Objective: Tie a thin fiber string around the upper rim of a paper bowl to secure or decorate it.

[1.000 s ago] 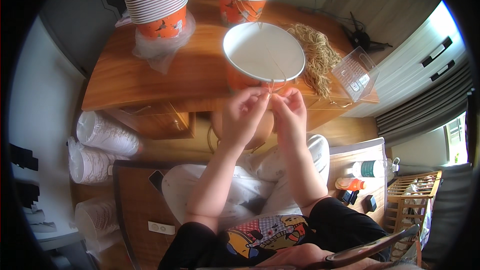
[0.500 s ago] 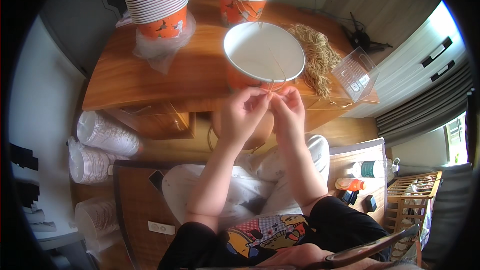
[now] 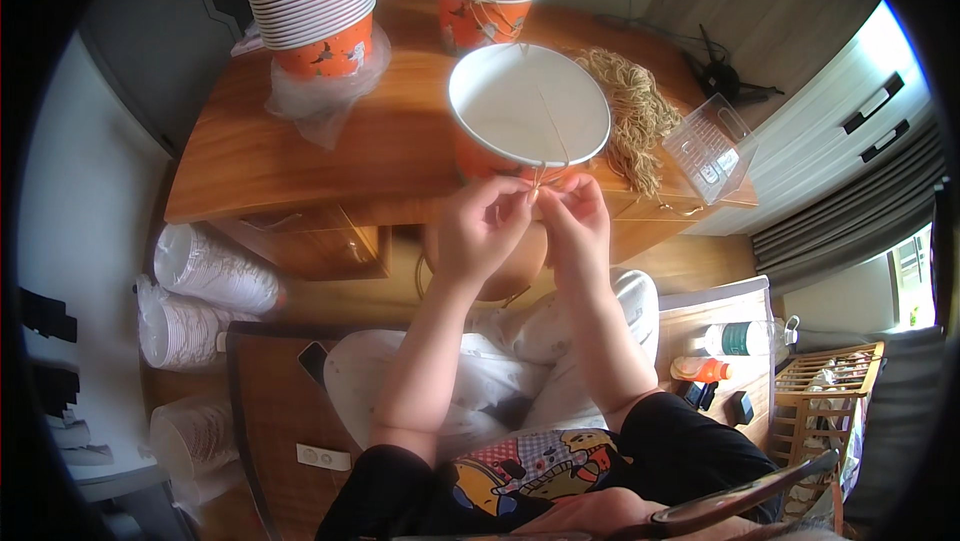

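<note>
A large orange paper bucket [image 3: 500,106] with a white inside stands at the near edge of the wooden desk. A thin tan cord [image 3: 539,172] runs across its mouth and comes down over the near rim. Just below that rim my left hand [image 3: 492,226] pinches the cord between thumb and forefinger. My right hand [image 3: 577,226] is closed in a pinch on the same cord, its fingertips touching those of the left. The exact loop or knot between the fingertips is too small to make out.
Behind the bucket are a small stack of orange buckets [image 3: 487,16] and, at the left, a tall stack [image 3: 315,1] on plastic wrap. A bundle of tan cords [image 3: 632,111] and a clear plastic box [image 3: 712,151] lie at the right of the desk [image 3: 390,151]. Wrapped white stacks [image 3: 215,271] lie lower left.
The cord strands at the near rim have shifted slightly left, and the fingertips have moved a little with them. Both hands still pinch the cord; the bucket has hardly moved.
</note>
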Action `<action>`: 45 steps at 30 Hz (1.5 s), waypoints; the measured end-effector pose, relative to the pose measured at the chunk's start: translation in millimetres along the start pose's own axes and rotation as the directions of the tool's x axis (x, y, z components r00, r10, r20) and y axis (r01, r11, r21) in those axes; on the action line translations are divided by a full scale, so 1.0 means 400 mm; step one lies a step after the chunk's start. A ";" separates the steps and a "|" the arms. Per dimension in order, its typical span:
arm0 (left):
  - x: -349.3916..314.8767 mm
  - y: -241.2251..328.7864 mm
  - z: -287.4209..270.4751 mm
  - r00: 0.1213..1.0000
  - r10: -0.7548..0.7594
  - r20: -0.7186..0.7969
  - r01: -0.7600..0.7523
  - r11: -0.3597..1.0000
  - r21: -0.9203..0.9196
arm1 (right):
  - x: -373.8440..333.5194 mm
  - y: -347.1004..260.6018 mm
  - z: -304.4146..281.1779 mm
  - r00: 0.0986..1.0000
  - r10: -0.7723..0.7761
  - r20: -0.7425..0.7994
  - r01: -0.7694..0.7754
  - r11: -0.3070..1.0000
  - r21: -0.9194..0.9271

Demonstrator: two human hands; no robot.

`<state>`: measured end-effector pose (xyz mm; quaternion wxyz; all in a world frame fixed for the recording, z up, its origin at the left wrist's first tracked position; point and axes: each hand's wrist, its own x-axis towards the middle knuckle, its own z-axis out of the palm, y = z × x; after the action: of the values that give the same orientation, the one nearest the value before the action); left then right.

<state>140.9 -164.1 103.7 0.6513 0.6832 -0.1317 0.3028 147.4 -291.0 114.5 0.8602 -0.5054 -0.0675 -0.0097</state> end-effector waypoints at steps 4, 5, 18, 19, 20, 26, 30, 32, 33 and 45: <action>-0.006 0.005 -0.003 0.997 -0.056 0.046 0.058 0.997 -0.050 | -0.010 -0.017 0.003 1.000 0.001 -0.010 -0.001 0.999 -0.034; -0.008 0.000 -0.005 0.997 -0.056 0.044 0.058 0.997 -0.047 | -0.016 -0.022 0.007 1.000 -0.001 -0.012 0.000 0.999 -0.054; -0.006 0.022 -0.011 0.823 -0.480 0.304 0.564 0.628 -0.536 | -0.066 -0.056 0.025 0.989 -0.136 0.054 0.144 0.968 -0.203; -0.006 0.024 -0.011 0.822 -0.477 0.311 0.565 0.617 -0.547 | -0.065 -0.055 0.022 0.989 -0.136 0.054 0.144 0.968 -0.204; -0.006 0.023 -0.015 0.822 -0.477 0.310 0.565 0.618 -0.547 | -0.064 -0.053 0.018 0.990 -0.132 0.054 0.141 0.970 -0.200; -0.004 0.022 -0.022 0.818 -0.456 0.350 0.575 0.650 -0.497 | -0.061 -0.052 0.018 0.984 -0.165 0.072 0.177 0.962 -0.210; -0.003 0.017 -0.024 0.827 -0.452 0.334 0.562 0.641 -0.522 | -0.062 -0.051 0.015 0.988 -0.135 0.076 0.147 0.972 -0.184; -0.002 0.017 -0.024 0.822 -0.464 0.331 0.568 0.630 -0.529 | -0.062 -0.051 0.015 0.988 -0.131 0.076 0.143 0.973 -0.181; -0.002 0.021 -0.022 0.822 -0.467 0.327 0.569 0.632 -0.527 | -0.061 -0.051 0.015 0.989 -0.127 0.076 0.139 0.974 -0.178; -0.001 0.026 -0.019 0.814 -0.494 0.306 0.580 0.647 -0.496 | -0.053 -0.043 0.007 0.974 -0.202 0.103 0.217 0.961 -0.173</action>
<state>132.8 -157.9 111.7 0.8728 0.4850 -0.0533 -0.0076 124.8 -298.3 128.2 0.8007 -0.5722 -0.1558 -0.0854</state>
